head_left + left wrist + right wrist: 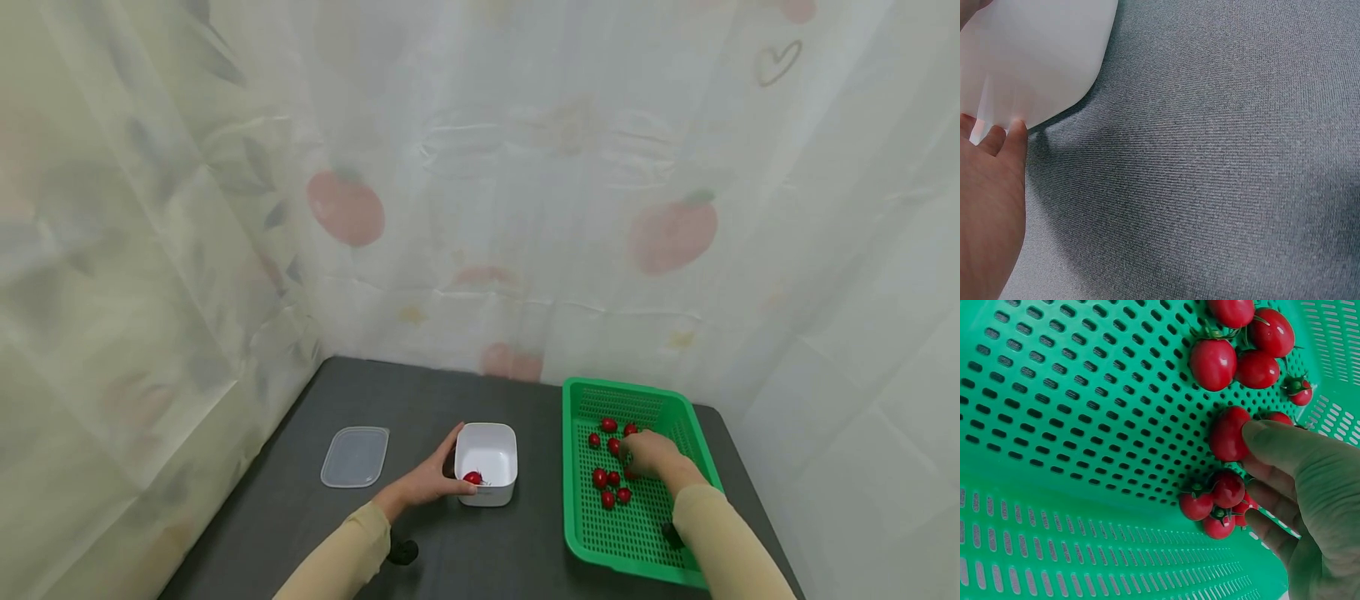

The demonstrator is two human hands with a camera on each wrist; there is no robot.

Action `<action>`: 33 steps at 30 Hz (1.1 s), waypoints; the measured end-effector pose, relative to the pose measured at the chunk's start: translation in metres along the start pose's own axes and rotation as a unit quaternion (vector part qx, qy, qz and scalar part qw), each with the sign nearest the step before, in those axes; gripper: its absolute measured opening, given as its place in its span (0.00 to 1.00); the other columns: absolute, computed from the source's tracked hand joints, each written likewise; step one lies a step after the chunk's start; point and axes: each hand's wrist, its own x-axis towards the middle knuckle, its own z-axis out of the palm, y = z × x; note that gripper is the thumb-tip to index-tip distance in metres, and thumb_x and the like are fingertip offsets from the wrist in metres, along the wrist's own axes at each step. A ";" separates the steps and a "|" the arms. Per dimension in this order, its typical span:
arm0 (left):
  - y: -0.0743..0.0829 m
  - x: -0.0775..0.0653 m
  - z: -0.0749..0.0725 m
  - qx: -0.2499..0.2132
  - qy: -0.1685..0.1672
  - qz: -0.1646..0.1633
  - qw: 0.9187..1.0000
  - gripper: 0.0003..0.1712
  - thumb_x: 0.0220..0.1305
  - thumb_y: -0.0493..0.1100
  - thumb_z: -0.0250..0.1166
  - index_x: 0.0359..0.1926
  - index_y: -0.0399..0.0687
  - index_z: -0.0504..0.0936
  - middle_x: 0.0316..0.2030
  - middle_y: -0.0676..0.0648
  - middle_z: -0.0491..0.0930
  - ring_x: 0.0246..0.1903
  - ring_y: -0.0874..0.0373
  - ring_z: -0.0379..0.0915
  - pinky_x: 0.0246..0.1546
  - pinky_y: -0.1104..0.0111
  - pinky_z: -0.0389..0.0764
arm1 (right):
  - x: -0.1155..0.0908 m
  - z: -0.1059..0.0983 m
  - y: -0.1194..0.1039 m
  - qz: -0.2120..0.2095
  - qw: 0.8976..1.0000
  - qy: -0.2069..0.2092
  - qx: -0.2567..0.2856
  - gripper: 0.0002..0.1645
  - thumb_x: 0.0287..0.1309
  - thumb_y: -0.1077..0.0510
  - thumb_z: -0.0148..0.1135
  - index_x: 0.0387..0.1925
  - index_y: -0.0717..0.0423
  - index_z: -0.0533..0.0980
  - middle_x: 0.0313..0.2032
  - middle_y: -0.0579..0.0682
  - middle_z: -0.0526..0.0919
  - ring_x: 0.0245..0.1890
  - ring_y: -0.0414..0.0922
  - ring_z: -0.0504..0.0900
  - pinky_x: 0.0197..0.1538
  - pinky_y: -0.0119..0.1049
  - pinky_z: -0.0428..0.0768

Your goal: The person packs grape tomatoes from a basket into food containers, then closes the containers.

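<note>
My left hand (431,479) grips a small white square container (487,496) by its left side, the thumb along the near wall. In the left wrist view, the fingertips (1017,128) of that hand lie against the container's wall (1047,56). A red cherry tomato (473,477) with a green stem sits inside the container. Over in the green basket (572,500), my right hand (651,457) pinches a cherry tomato (1229,434) between thumb and fingers. Several more cherry tomatoes (1213,364) lie around it on the basket floor, some in close clusters.
A translucent lid (356,457) lies flat on the dark grey table (442,392), left of the container. Printed curtains (480,208) hang behind the table and along both sides. The basket's raised, slotted walls surround the right hand.
</note>
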 end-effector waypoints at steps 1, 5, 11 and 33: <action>0.000 0.000 0.000 -0.001 0.000 -0.001 1.000 0.69 0.59 0.48 0.78 0.83 0.52 0.33 0.78 0.40 0.45 0.71 0.40 0.52 0.68 0.43 0.62 | 0.000 0.000 0.000 -0.001 1.000 0.000 -0.001 0.07 0.59 0.65 0.72 0.40 0.55 0.85 0.39 0.51 0.84 0.42 0.56 0.81 0.40 0.50 0.81; -0.001 0.000 0.000 -0.002 -0.003 0.000 1.000 0.70 0.59 0.48 0.78 0.82 0.52 0.33 0.78 0.40 0.45 0.71 0.40 0.53 0.68 0.44 0.63 | -0.003 -0.001 0.000 -0.003 1.000 -0.002 -0.002 0.06 0.61 0.64 0.71 0.40 0.55 0.85 0.38 0.51 0.84 0.40 0.55 0.81 0.40 0.51 0.81; -0.002 0.001 -0.001 0.000 -0.005 0.004 1.000 0.70 0.58 0.48 0.78 0.82 0.51 0.32 0.78 0.39 0.46 0.70 0.40 0.54 0.68 0.43 0.64 | -0.005 -0.002 0.001 0.000 1.000 -0.003 0.013 0.11 0.58 0.66 0.72 0.43 0.55 0.85 0.40 0.50 0.84 0.37 0.50 0.80 0.38 0.48 0.81; -0.003 0.002 0.000 -0.012 -0.010 0.005 1.000 0.70 0.59 0.47 0.78 0.82 0.53 0.32 0.78 0.39 0.45 0.70 0.40 0.54 0.67 0.44 0.65 | -0.004 0.010 0.012 -0.007 0.998 -0.012 0.053 0.14 0.56 0.73 0.68 0.40 0.55 0.85 0.38 0.49 0.84 0.33 0.46 0.79 0.35 0.46 0.81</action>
